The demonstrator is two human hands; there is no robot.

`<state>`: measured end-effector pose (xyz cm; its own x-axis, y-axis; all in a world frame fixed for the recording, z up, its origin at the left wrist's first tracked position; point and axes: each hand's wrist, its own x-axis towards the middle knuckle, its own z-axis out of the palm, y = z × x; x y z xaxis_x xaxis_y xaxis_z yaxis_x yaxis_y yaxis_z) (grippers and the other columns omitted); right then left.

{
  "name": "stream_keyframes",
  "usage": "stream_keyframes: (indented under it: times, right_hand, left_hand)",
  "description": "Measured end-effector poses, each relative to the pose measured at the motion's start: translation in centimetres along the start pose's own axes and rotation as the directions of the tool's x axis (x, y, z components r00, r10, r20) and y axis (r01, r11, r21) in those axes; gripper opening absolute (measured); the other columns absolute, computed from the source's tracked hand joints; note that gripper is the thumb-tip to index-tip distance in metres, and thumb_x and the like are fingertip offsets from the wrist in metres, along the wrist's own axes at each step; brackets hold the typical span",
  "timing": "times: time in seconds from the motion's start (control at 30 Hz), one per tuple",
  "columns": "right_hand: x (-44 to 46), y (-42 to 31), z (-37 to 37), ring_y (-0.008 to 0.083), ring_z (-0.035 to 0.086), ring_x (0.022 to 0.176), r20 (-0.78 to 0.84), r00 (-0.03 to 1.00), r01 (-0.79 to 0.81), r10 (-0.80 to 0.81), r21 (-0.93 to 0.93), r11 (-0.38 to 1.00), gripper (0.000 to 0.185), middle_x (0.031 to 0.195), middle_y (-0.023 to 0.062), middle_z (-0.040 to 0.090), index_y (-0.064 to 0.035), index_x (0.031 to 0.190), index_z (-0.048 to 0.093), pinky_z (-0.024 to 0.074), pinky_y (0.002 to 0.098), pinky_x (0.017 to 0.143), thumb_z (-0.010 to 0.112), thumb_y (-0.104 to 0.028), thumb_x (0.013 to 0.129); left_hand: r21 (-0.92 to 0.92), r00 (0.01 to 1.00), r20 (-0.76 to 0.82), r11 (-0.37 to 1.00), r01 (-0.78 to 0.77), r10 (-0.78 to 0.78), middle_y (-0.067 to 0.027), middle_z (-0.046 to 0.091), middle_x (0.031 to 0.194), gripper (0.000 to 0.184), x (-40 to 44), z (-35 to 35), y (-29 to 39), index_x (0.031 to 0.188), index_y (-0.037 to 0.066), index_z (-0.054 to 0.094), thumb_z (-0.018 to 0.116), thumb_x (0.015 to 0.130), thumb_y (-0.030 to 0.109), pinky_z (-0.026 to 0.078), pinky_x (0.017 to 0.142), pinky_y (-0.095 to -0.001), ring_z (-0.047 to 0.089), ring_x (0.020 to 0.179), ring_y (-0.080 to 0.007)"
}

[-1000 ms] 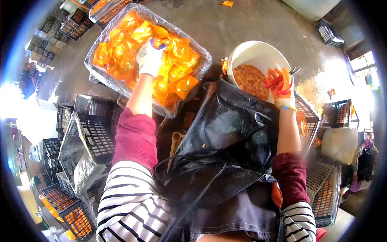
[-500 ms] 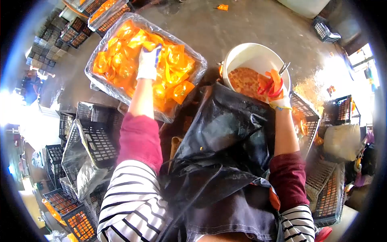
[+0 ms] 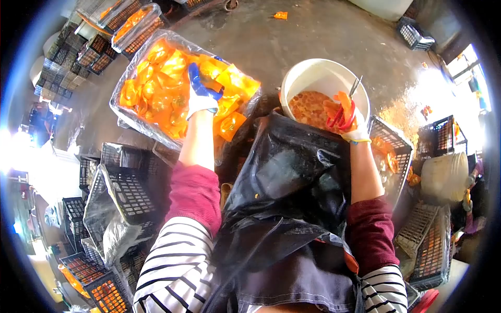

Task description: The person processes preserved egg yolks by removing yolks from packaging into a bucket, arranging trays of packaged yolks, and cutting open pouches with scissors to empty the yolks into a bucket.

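My left hand point(image 3: 202, 94), in a white glove with blue fingers, is over a plastic-lined crate point(image 3: 121, 99) heaped with shiny orange pieces that look like soft packets point(image 3: 156, 96). Its thumb and fingers are apart in a curve, with orange showing between them. My right hand point(image 3: 355, 122), gloved in white and orange, is closed on scissors point(image 3: 356, 86) with red handles and blades pointing up. It is at the near right rim of a white bucket point(image 3: 313, 70), which holds a mass of small orange-brown pieces point(image 3: 313, 104).
A black plastic apron point(image 3: 292, 161) covers my lap. To the right stands a crate point(image 3: 399, 143) with orange scraps, and beyond it a pale bucket point(image 3: 443, 177). Black crates point(image 3: 125, 190) are stacked on my left. An orange piece point(image 3: 281, 15) lies on the wet floor.
My left hand has shifted slightly right and down over the crate, and its fingers have spread apart. The right hand still holds the scissors, their blades now standing more upright. The view has shifted slightly.
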<state>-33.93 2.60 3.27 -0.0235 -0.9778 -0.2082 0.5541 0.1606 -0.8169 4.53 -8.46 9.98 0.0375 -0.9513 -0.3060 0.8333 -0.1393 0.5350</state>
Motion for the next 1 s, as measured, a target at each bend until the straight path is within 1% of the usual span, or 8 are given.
stream_keyframes:
  times: [0.3,0.33,0.5,0.53,0.63,0.73,0.83,1.0]
  right_hand:
    - [0.1,0.6,0.1,0.0323,0.056,0.1,0.177,0.98,0.115,-0.096,-0.104,0.988,0.042,0.114,0.0136,0.054,-0.0043,0.122,0.045,0.0475,0.0376,0.08,0.052,-0.028,0.089]
    - [-0.2,0.5,0.2,0.0323,0.056,0.1,0.243,0.958,0.211,-0.153,-0.231,0.95,0.043,0.116,0.0132,0.054,-0.0044,0.123,0.044,0.0473,0.0379,0.081,0.052,-0.028,0.088]
    - [0.3,0.9,-0.7,0.0303,0.058,0.095,0.007,1.0,-0.021,0.021,-0.064,0.998,0.042,0.113,0.0119,0.056,-0.007,0.123,0.045,0.0501,0.0395,0.075,0.051,-0.029,0.088]
    - [0.2,0.9,-0.5,0.0299,0.058,0.094,-0.002,0.999,-0.037,0.037,-0.072,0.997,0.042,0.111,0.012,0.057,-0.0075,0.123,0.045,0.0507,0.0397,0.073,0.05,-0.03,0.088]
    - [-0.1,-0.2,1.7,0.0291,0.059,0.091,-0.059,0.984,-0.165,0.166,0.017,0.986,0.04,0.107,0.0124,0.059,-0.0088,0.122,0.046,0.0519,0.04,0.069,0.048,-0.031,0.089]
    - [-0.3,-1.3,3.1,0.0268,0.059,0.09,-0.068,0.988,-0.134,0.135,0.017,0.991,0.039,0.105,0.0118,0.059,-0.0088,0.121,0.047,0.0519,0.0384,0.07,0.047,-0.032,0.091]
    - [-0.1,0.0,2.1,0.024,0.059,0.09,-0.062,0.988,-0.144,0.14,-0.052,0.988,0.035,0.104,0.0109,0.059,-0.0088,0.12,0.048,0.0512,0.036,0.071,0.046,-0.03,0.092]
    - [0.2,0.6,2.3,0.0231,0.06,0.088,-0.117,0.985,-0.129,0.123,-0.047,0.99,0.03,0.108,0.0096,0.059,-0.0071,0.117,0.051,0.0507,0.0338,0.073,0.044,-0.024,0.093]
  left_hand:
    - [0.017,0.953,0.094,0.958,0.286,-0.286,-0.0055,0.065,0.099,0.031,0.1,-0.3,-4.2,0.102,0.011,0.061,0.071,0.075,0.023,0.049,0.076,-0.0317,0.061,0.089,-0.0216]
    - [0.035,0.982,0.076,0.985,0.169,-0.171,-0.0086,0.058,0.115,0.048,0.5,-0.7,-4.1,0.117,0.01,0.052,0.067,0.078,0.034,0.039,0.097,-0.0407,0.05,0.109,-0.0261]
    - [-0.113,0.948,0.282,0.976,0.188,-0.15,-0.0111,0.058,0.114,0.043,-1.4,0.6,2.1,0.113,0.005,0.054,0.065,0.08,0.031,0.036,0.099,-0.0407,0.052,0.106,-0.0262]
    - [0.264,0.969,0.243,0.959,-0.104,0.038,-0.0115,0.059,0.112,0.045,-1.1,-0.6,3.2,0.114,0.004,0.054,0.064,0.08,0.032,0.038,0.096,-0.0388,0.054,0.104,-0.0256]
    - [0.916,0.895,0.299,0.165,-0.367,0.332,-0.0167,0.058,0.113,0.056,0.4,-8.2,7.5,0.116,0.0,0.052,0.066,0.077,0.038,0.041,0.091,-0.0367,0.053,0.106,-0.0287]
    - [0.873,0.793,0.419,-0.435,-0.218,0.442,-0.0207,0.055,0.115,0.062,1.7,-8.6,9.8,0.117,-0.002,0.052,0.067,0.075,0.041,0.043,0.089,-0.0364,0.052,0.109,-0.0314]
    - [0.946,0.741,0.314,-0.127,-0.299,0.594,-0.0176,0.055,0.116,0.054,-2.9,-5.7,10.1,0.115,-0.001,0.054,0.065,0.079,0.037,0.043,0.09,-0.0355,0.053,0.107,-0.0289]
    - [0.505,0.965,0.069,0.825,-0.253,0.254,-0.01,0.049,0.125,0.047,-4.6,-4.4,10.6,0.128,0.004,0.042,0.054,0.089,0.028,0.038,0.097,-0.0339,0.048,0.113,-0.0251]
